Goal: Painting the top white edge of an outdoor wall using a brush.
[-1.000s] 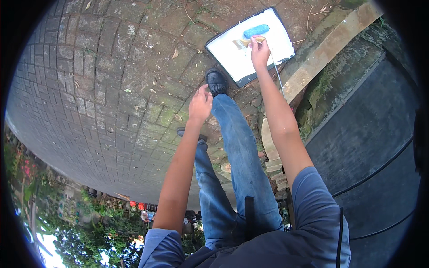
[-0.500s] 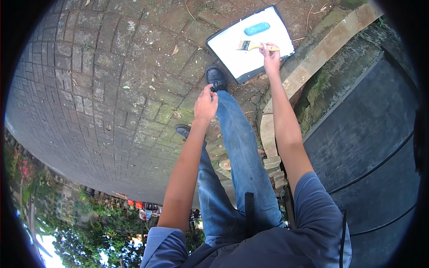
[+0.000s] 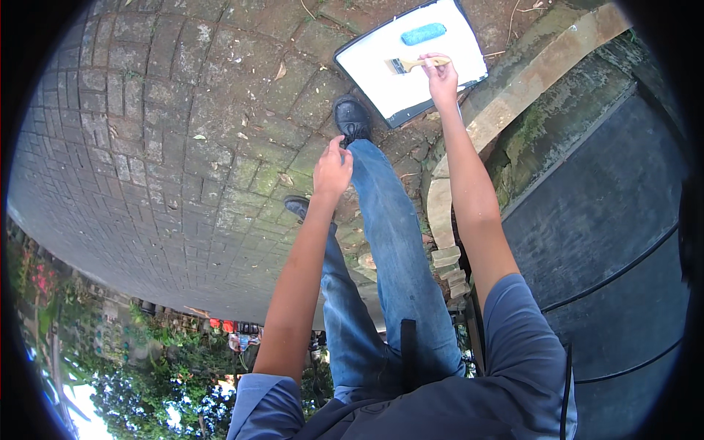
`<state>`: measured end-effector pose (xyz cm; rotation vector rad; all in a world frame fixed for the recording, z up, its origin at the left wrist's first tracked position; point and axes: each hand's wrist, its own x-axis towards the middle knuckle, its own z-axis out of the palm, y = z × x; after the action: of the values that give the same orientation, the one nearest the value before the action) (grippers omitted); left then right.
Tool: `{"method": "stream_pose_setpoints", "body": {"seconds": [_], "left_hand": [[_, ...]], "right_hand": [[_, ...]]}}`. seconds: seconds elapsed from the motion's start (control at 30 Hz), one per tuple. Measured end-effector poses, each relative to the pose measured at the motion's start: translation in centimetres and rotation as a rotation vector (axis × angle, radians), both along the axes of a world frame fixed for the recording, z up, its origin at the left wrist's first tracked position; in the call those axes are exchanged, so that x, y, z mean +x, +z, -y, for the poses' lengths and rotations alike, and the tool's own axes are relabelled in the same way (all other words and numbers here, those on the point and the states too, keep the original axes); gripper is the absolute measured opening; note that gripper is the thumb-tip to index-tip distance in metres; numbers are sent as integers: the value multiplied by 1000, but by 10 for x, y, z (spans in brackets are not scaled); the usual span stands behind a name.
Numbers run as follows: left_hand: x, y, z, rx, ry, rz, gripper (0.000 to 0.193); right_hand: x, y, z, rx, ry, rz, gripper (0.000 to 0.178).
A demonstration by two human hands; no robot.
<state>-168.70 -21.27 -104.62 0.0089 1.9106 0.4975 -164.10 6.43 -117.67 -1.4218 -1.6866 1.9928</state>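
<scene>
My right hand [image 3: 442,79] grips the yellow handle of a flat paintbrush [image 3: 400,67], whose dark ferrule and pale bristles point left. The brush is over a white, black-edged paint tray [image 3: 370,70] on the ground; I cannot tell whether the bristles touch it. A fuzzy blue paint roller cover [image 3: 423,34] lies on the tray's white surface, beyond the brush. Empty, with fingers loosely bent and apart, my left hand [image 3: 334,173] is in front of my jeans [image 3: 392,220], near my black shoe [image 3: 351,117].
Worn paving bricks [image 3: 183,132] spread to the left, with scattered dry leaves. A curved stone kerb [image 3: 543,73] runs along the right of the tray. Behind it stand a mossy ledge and a dark grey panel [image 3: 594,213]. Plants [image 3: 169,396] appear at the lower left.
The brush has tilted in my right hand, its handle end rising and its bristles shifting slightly left. My left hand has moved a little left. The tray sits slightly higher in view.
</scene>
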Motion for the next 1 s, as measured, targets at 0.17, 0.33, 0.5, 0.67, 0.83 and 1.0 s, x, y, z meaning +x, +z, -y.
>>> {"method": "stream_pose_setpoints", "body": {"seconds": [0.17, 0.33, 0.5, 0.67, 0.83, 1.0], "left_hand": [[-5, 8, -6, 20, -7, -20, 42], [-18, 7, -16, 23, 4, -19, 42], [-15, 5, -10, 2, -9, -23, 43], [-6, 16, -6, -8, -10, 9, 44], [-14, 61, 9, -10, 10, -34, 45], [-59, 138, 5, 45, -28, -182, 44]], "right_hand": [[1, -1, -1, 220, 70, 16, 13], [-2, -3, -4, 85, 4, -7, 14], [-9, 3, 9, 225, 67, 49, 14], [6, 16, 12, 216, -76, 2, 17], [19, 61, 6, -14, -538, -42, 32], [16, 145, 1, -401, -808, -9, 34]]}}
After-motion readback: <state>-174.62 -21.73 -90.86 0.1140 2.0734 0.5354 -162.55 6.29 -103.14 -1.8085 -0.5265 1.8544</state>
